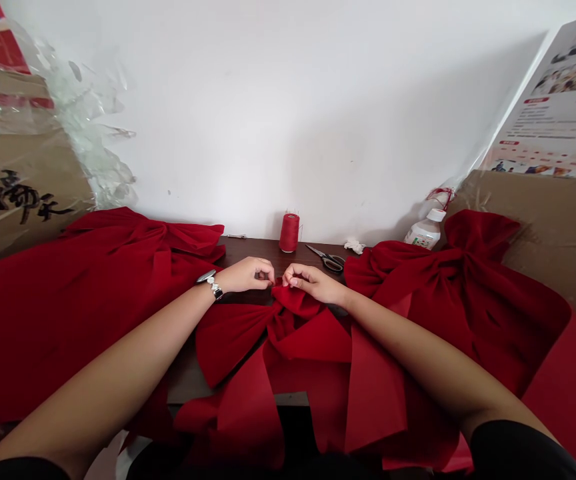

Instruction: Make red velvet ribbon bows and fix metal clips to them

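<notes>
A large red fabric bow (241, 337) lies in front of me, its loops spread and its tails hanging over the table's near edge. At the top of its knot, my right hand (315, 283) pinches the fabric between curled fingers. My left hand (251, 275) is close beside it, thumb and fingertips pressed together at the bow's upper edge. Whatever the left fingers hold is too small to make out. A watch and a bracelet (213, 283) are on my left wrist.
Behind my hands stand a spool of red thread (290, 233) and black-handled scissors (333, 263). More red bows lie at the left (118, 233) and right (461, 267). A white-capped bottle (425, 229) stands by the wall. Cardboard boxes (23, 167) flank the table.
</notes>
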`<action>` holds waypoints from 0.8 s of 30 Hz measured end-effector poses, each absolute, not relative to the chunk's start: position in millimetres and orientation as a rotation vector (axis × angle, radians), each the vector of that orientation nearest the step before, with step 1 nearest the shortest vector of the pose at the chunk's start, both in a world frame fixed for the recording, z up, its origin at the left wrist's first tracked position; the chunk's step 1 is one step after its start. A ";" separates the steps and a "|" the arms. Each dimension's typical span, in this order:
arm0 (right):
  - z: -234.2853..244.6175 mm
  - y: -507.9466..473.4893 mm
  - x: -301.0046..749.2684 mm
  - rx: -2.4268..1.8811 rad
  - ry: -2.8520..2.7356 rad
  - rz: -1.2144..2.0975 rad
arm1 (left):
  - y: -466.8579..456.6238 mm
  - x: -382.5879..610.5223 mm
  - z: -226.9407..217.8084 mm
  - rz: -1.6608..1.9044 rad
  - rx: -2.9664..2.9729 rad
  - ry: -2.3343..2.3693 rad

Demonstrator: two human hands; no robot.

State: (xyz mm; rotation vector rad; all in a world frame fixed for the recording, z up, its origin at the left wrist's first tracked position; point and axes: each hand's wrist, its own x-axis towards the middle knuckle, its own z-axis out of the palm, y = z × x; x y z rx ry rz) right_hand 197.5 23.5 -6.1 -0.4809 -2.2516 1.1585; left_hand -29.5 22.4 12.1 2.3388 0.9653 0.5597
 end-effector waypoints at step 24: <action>-10.7 25.8 196.7 -0.697 -2.370 1.076 | 16.9 -27.3 8.1 0.538 1.687 0.738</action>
